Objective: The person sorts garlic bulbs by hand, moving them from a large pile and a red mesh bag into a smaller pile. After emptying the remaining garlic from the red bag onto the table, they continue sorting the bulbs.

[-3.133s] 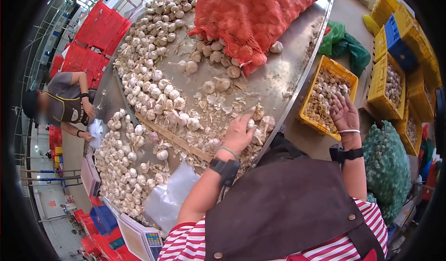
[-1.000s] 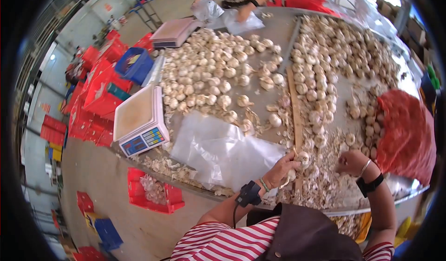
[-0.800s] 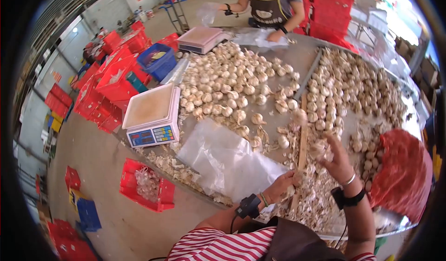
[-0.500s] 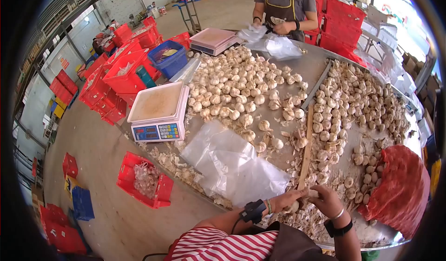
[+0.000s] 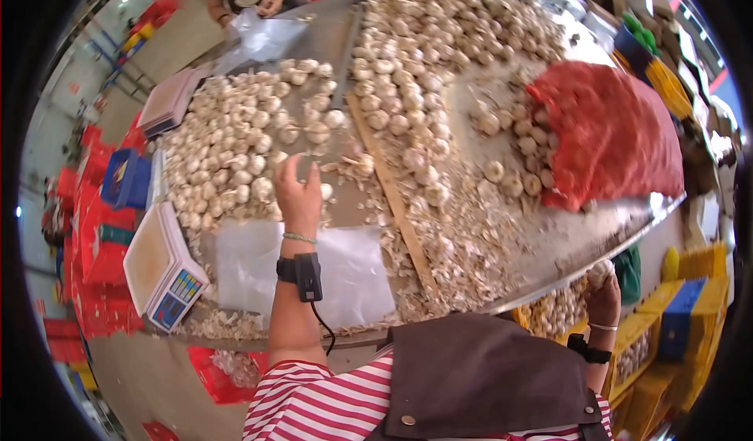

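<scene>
My left hand [image 5: 298, 194] is stretched over the metal table with thumb and fingers apart, holding nothing. Loose garlic bulbs [image 5: 235, 127] lie just beyond and to the left of it, and a single bulb sits close beside it on the right. Beneath my left forearm spread clear plastic bags [image 5: 353, 264]. Off the table's near right edge, my right hand [image 5: 602, 304] is closed on a garlic bulb [image 5: 601, 271], partly covered by the fingers. Yellow crates [image 5: 663, 300] with garlic stand below that hand.
A wooden strip [image 5: 392, 194] divides the table, with more garlic [image 5: 463, 25] behind it. A red mesh sack [image 5: 616, 135] lies at the right, bulbs at its mouth. Scales [image 5: 165, 272] and a blue basket [image 5: 125, 178] are leftward. Another person's hand [image 5: 274, 0] is at the far side.
The view has swung right. My hands, together over the near table edge before, are now apart: the left reaches over the bulbs, the right is out beyond the table's edge with a garlic bulb.
</scene>
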`<state>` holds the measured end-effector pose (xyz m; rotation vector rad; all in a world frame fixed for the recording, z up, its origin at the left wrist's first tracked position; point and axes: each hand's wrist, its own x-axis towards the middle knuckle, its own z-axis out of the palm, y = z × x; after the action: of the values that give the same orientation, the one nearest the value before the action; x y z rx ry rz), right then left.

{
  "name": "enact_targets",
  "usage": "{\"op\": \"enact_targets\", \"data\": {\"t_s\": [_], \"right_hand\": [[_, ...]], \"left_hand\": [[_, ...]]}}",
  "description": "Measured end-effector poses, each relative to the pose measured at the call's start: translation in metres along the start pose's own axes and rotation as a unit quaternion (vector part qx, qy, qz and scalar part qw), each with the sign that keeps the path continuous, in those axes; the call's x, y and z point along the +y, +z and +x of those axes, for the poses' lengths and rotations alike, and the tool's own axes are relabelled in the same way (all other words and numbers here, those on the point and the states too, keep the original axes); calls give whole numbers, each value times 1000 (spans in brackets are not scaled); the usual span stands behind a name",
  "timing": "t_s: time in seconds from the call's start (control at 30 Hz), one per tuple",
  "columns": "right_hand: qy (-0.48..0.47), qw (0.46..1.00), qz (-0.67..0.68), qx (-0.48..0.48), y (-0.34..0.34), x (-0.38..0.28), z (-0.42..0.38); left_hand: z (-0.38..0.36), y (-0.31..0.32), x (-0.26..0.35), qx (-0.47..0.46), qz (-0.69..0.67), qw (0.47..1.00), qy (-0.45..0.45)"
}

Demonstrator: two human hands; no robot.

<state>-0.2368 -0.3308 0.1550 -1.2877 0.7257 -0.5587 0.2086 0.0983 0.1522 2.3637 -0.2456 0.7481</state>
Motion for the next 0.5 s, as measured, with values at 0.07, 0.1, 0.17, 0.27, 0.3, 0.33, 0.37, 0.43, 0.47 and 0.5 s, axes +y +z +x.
{"op": "enact_targets", "data": {"t_s": [0.07,0.1,0.17,0.27,0.3,0.33,0.37,0.43,0.47,0.5], "right_hand": [[65,980,185,40,-36,17,-20],[65,973,191,113,-43,25,-30],[99,950,220,199,-70,58,-46],[158,903,251,310,-93,90,-67],[162,883,273,346,-104,103,-70],[168,860,295,381,-115,114,-72],[167,858,300,383,-124,123,-74],[73,828,368,415,-142,141,-73],[110,790,453,398,-177,160,-67],[154,768,463,415,-180,154,-60]], "left_hand": [[-30,17,31,-146,-150,975,70],[-50,24,49,-235,-173,954,73],[-94,37,76,-387,-185,893,134],[-148,40,105,-440,-139,850,254],[-155,41,111,-439,-141,848,260],[-159,41,114,-455,-105,840,276],[-161,42,116,-470,-67,830,291],[-160,50,114,-470,-113,834,265],[-155,53,112,-467,-161,838,233],[-145,52,113,-464,-154,840,236]]}}
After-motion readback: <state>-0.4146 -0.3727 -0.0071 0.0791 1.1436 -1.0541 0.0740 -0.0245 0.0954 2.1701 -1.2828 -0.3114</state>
